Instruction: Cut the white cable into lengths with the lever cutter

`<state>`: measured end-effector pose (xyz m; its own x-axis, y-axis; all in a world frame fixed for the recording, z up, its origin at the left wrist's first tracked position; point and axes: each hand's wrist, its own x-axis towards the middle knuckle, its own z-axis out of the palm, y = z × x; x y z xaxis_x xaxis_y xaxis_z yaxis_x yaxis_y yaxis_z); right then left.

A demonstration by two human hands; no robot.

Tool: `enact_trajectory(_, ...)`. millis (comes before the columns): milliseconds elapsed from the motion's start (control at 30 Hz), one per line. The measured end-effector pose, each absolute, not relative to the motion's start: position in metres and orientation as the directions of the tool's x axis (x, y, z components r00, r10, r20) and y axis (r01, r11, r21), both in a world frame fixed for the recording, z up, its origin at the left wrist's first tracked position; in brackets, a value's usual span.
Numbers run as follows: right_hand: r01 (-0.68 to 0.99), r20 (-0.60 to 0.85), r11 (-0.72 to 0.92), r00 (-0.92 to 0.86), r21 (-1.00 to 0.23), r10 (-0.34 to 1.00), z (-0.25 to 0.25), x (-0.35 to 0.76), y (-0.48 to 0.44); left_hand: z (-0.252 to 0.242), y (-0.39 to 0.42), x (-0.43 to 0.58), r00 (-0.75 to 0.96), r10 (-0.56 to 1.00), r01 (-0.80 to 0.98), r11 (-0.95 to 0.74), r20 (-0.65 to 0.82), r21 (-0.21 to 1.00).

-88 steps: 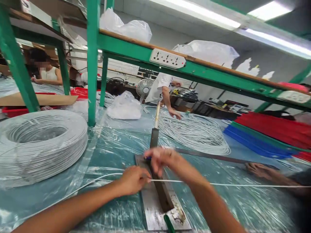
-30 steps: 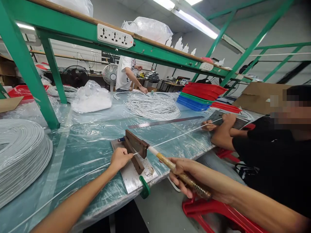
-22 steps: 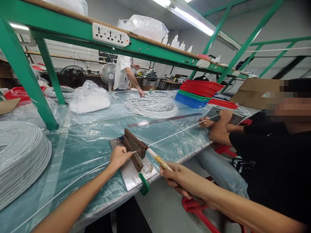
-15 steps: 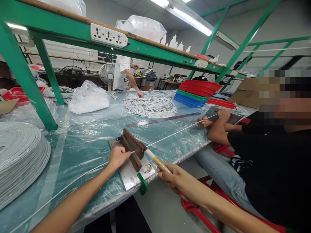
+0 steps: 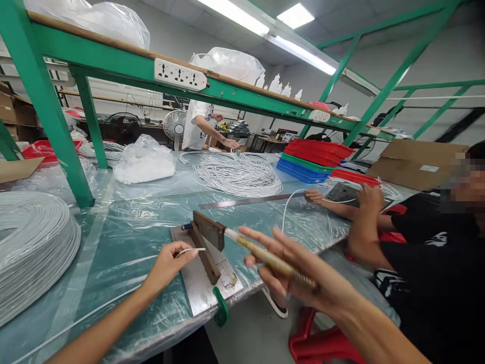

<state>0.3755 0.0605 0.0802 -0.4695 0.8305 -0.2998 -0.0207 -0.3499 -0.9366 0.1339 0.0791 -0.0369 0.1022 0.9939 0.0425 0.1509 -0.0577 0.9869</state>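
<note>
My left hand (image 5: 170, 260) is closed, pinching a white cable (image 5: 195, 249) near its end, which sticks out past the fingertips toward the cutter. The lever cutter (image 5: 206, 230) has a brown blade arm, lifted off its lower bar, on a metal base plate (image 5: 197, 293) at the table edge. Its handle (image 5: 265, 253), wrapped in yellowish tape, points toward me. My right hand (image 5: 288, 268) is at this handle, fingers stretched out and spread, not wrapped round it; whether the palm touches it is unclear. A green clamp (image 5: 221, 307) grips the plate's front edge.
A big cable coil (image 5: 34, 253) lies at left, a loose cable pile (image 5: 238, 174) behind the cutter. A steel ruler (image 5: 246, 201) lies between. At right, a co-worker's hand (image 5: 314, 196) holds cable. Stacked bins (image 5: 314, 156) stand behind; a green shelf (image 5: 125, 60) crosses above.
The blade arm rose and my right hand's fingers spread off the handle. The cable, formerly stretched across the cutter, is now separate; my left hand drew slightly back. The co-worker's piece bends away.
</note>
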Motion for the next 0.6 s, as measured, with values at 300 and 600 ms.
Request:
enact_trajectory(300, -0.212, -0.051, -0.206, -0.568, -0.955, 0.822, 0.135, 0.307, 0.210, -0.055, 0.054, 0.141, 0.061, 0.997, 0.247, -0.070, 0.056, 0.967)
enact_trajectory(600, 0.020, -0.173, -0.177, -0.349, -0.984, 0.921, 0.122, 0.218, 0.310, -0.059, 0.049, 0.139, 0.041, 0.999, 0.274, -0.011, 0.000, 0.962)
